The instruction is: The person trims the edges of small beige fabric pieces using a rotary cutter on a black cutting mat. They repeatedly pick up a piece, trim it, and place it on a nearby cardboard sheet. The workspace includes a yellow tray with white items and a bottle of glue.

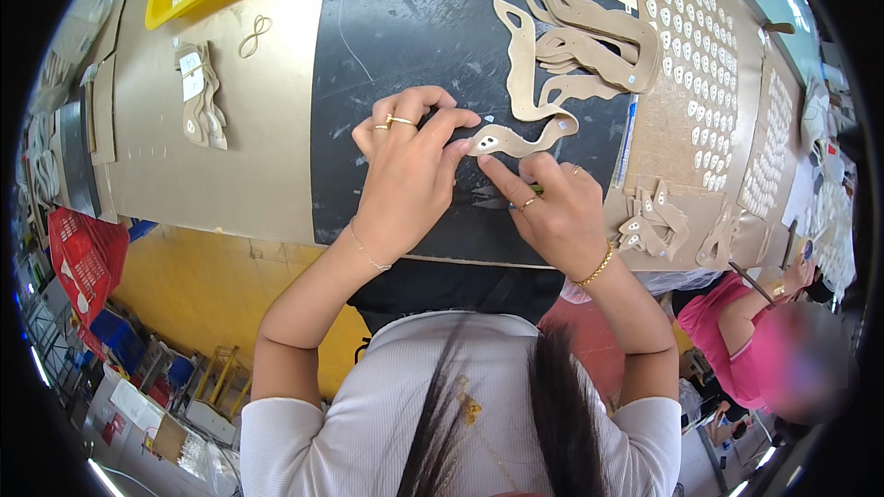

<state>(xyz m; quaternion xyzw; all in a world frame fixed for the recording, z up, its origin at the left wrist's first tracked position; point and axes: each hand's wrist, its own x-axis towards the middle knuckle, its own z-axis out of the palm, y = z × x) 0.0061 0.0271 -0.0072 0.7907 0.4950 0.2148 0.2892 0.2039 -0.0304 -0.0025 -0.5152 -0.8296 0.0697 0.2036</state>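
A curved tan leather strip (516, 133) is pinned flat on the black mat (387, 55), near the middle of the surface (249, 138). Its near end is pressed down by the left hand (410, 175), fingers bent over the small white stickers there. The strip's edge is touched by the right hand (557, 212), whose fingers are closed around a thin green tool (535, 190). More tan strips (589, 32) are piled at the far right, beside a sheet of white stickers (695, 46).
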